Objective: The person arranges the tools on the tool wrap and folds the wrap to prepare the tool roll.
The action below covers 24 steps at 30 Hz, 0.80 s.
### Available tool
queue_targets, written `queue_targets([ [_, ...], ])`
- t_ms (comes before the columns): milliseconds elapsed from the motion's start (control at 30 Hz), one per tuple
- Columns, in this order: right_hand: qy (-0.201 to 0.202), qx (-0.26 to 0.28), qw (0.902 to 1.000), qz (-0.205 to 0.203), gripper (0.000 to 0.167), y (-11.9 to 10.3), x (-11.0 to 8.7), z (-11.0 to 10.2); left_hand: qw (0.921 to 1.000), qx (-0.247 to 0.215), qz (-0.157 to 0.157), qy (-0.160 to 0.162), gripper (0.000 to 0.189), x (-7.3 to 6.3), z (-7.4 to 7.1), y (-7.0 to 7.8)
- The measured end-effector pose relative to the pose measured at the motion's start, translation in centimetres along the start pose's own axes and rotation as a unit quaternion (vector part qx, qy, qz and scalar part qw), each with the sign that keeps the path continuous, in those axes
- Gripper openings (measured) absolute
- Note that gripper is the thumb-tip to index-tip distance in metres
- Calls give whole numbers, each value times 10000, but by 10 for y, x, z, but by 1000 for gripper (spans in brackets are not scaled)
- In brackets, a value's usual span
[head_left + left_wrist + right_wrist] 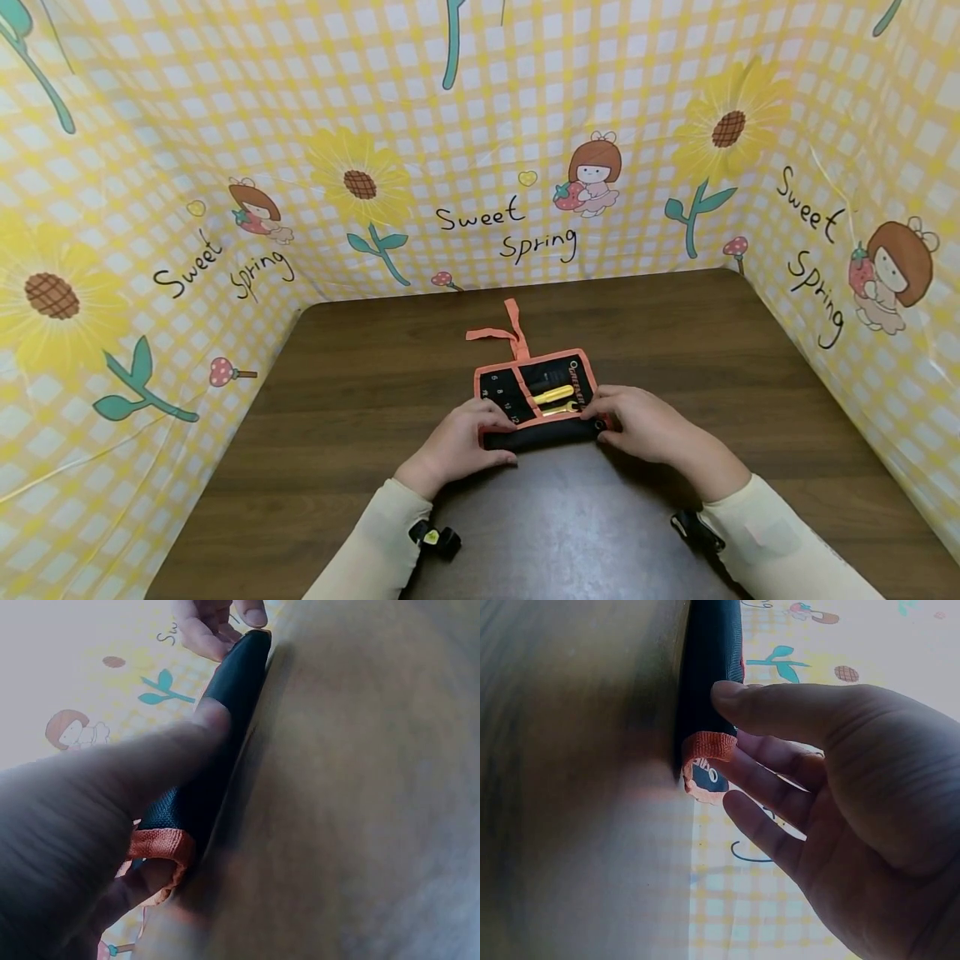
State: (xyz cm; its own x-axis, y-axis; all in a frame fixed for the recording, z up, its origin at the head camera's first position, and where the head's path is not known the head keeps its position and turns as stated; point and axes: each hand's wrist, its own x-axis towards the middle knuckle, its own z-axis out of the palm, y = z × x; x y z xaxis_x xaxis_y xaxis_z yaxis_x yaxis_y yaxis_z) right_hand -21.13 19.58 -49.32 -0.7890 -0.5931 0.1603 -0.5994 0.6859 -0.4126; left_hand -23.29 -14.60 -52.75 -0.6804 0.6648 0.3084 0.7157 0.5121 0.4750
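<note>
A black tool roll (498,392) with orange edging lies on the table, its near side folded over into a thick black band (536,435). Two yellow tools show in its right pocket: a yellow-handled one (557,394) and an open-ended wrench (558,409). My left hand (461,446) grips the left end of the fold, thumb (202,724) on the near side and fingers over the top. At the right end, my right hand (637,423) pinches the fold, its thumb (742,701) on the black cloth and its fingers behind, by the orange-edged opening (705,772).
Orange tie straps (513,333) stretch from the roll's far edge over the brown wooden table (360,392). A yellow checked cloth (480,167) with printed flowers rises behind and on both sides. Each wrist wears a black strap-on device (437,539).
</note>
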Motion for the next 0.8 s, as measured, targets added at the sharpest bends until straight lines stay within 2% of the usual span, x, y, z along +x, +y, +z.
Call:
queue_targets([
  [200,-18,74,10000,-25,32,-1,0,0,9998,173,-68,-98,21,1,1,2],
  [567,52,280,9995,-149,30,-2,-1,1,9999,36,86,100,14,1,2,1],
  [800,77,237,9994,-219,33,-2,-1,2,9985,-506,-191,-61,13,0,3,0],
])
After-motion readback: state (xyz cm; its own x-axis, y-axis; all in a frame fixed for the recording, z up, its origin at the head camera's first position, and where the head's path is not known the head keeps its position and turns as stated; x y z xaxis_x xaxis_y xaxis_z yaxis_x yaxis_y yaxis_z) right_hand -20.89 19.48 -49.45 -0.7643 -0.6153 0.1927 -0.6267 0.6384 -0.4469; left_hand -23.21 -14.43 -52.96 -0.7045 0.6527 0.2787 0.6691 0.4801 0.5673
